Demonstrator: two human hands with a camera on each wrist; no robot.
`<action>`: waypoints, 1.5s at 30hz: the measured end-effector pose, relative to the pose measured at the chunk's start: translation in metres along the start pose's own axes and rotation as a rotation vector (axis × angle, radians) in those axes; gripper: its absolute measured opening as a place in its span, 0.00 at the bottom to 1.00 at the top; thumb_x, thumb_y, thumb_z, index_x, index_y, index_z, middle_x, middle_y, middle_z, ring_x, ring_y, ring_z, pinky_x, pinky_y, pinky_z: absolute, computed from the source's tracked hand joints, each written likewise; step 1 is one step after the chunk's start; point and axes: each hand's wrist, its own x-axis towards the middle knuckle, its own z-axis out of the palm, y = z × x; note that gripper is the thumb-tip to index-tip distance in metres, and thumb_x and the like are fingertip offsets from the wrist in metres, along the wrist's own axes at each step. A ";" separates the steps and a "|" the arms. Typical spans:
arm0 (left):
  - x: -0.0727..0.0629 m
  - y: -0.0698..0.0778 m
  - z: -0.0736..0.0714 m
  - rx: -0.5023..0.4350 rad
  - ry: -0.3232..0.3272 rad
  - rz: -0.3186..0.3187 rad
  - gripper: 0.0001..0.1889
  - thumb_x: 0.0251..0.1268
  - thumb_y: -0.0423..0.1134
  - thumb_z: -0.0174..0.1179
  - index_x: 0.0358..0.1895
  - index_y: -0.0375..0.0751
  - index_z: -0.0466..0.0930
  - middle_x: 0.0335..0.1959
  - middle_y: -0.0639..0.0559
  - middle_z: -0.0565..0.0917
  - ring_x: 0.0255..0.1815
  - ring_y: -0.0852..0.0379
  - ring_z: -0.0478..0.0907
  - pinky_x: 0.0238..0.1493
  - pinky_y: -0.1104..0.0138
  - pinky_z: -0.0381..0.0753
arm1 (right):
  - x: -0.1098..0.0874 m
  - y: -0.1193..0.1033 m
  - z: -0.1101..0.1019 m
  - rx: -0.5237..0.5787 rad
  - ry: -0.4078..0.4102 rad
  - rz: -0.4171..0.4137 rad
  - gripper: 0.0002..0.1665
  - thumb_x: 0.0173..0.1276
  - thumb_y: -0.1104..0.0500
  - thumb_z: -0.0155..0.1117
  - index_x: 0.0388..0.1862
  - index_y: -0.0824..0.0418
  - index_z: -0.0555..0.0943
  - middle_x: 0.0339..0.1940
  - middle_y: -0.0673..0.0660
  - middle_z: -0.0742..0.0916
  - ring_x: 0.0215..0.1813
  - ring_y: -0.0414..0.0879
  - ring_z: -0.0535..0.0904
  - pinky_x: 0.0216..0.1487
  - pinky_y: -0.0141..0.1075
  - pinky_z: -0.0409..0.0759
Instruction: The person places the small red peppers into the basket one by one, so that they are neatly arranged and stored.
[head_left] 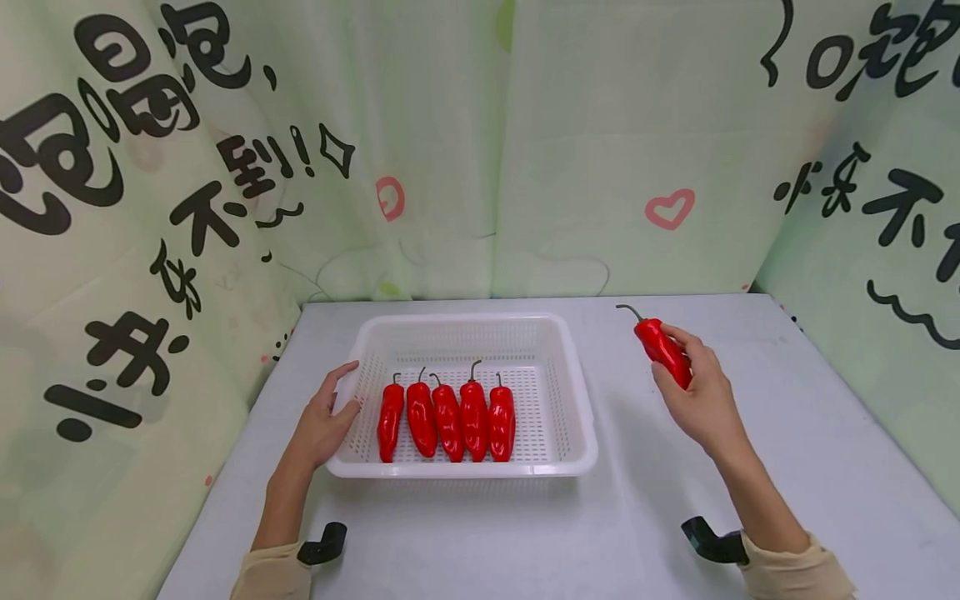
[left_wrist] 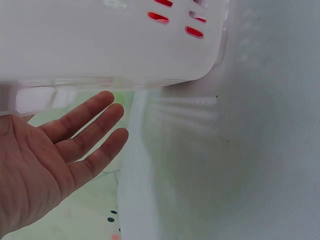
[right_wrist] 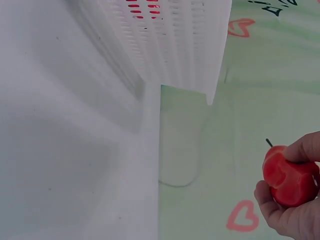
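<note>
In the head view my right hand [head_left: 699, 396] grips a red pepper [head_left: 663, 350] to the right of the basket, its stem pointing up and left. The right wrist view shows the thumb and fingers of this hand [right_wrist: 295, 215] around the glossy pepper [right_wrist: 285, 175]. My left hand [head_left: 324, 425] is at the left side of a white perforated plastic basket [head_left: 577, 400], fingertips right at its rim. Seen from the left wrist, that hand's fingers [left_wrist: 95, 135] are straight and spread beside the basket wall [left_wrist: 100, 50]. Several red peppers [head_left: 447, 421] lie side by side in the basket, stems away from me.
The basket stands on a white-covered table [head_left: 637, 517]. Behind and on both sides hangs a pale green curtain [head_left: 585, 125] with black lettering and pink hearts. A black strap mount [head_left: 324, 543] sits at the left wrist, and another mount [head_left: 712, 542] at the right.
</note>
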 end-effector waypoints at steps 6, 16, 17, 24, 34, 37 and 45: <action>0.000 -0.001 0.000 0.008 -0.002 0.006 0.35 0.73 0.40 0.53 0.80 0.62 0.54 0.76 0.37 0.66 0.59 0.34 0.79 0.49 0.47 0.87 | -0.004 -0.005 0.011 0.027 -0.026 -0.015 0.41 0.68 0.68 0.65 0.78 0.65 0.61 0.67 0.74 0.71 0.65 0.72 0.69 0.48 0.69 0.82; -0.001 0.000 0.000 0.005 -0.003 0.000 0.35 0.73 0.40 0.53 0.81 0.62 0.54 0.76 0.37 0.66 0.60 0.34 0.79 0.49 0.45 0.87 | -0.009 -0.016 0.031 0.076 -0.077 -0.010 0.39 0.70 0.68 0.63 0.78 0.64 0.62 0.67 0.72 0.72 0.64 0.69 0.71 0.48 0.66 0.84; -0.001 0.000 -0.001 0.006 -0.003 0.000 0.35 0.73 0.40 0.53 0.81 0.62 0.54 0.77 0.37 0.66 0.61 0.34 0.78 0.49 0.45 0.86 | -0.009 -0.018 0.032 0.082 -0.082 -0.007 0.39 0.70 0.67 0.63 0.78 0.64 0.62 0.67 0.72 0.72 0.64 0.68 0.71 0.48 0.65 0.84; -0.001 0.001 -0.001 0.001 -0.002 -0.001 0.35 0.73 0.40 0.54 0.80 0.62 0.54 0.77 0.37 0.66 0.61 0.34 0.78 0.49 0.45 0.87 | -0.011 -0.029 0.042 0.101 -0.118 0.017 0.39 0.70 0.66 0.64 0.78 0.62 0.62 0.67 0.70 0.72 0.64 0.67 0.72 0.50 0.63 0.85; 0.001 0.000 -0.002 0.008 -0.006 -0.002 0.36 0.73 0.40 0.54 0.81 0.62 0.54 0.77 0.37 0.66 0.61 0.34 0.78 0.49 0.46 0.87 | -0.015 -0.038 0.057 0.128 -0.162 0.043 0.39 0.69 0.66 0.64 0.77 0.62 0.62 0.67 0.69 0.72 0.65 0.66 0.72 0.52 0.62 0.84; 0.001 0.000 -0.002 0.007 -0.008 -0.002 0.36 0.73 0.40 0.54 0.81 0.62 0.54 0.76 0.36 0.66 0.61 0.34 0.78 0.48 0.47 0.87 | -0.016 -0.041 0.062 0.131 -0.170 0.048 0.40 0.68 0.66 0.65 0.77 0.63 0.62 0.67 0.69 0.72 0.65 0.65 0.72 0.53 0.62 0.84; 0.001 0.001 -0.002 0.020 -0.012 -0.011 0.36 0.73 0.41 0.53 0.81 0.62 0.53 0.78 0.37 0.63 0.64 0.32 0.76 0.50 0.45 0.86 | -0.018 -0.046 0.070 0.141 -0.172 0.052 0.38 0.69 0.65 0.64 0.76 0.64 0.63 0.67 0.69 0.72 0.65 0.65 0.72 0.53 0.61 0.84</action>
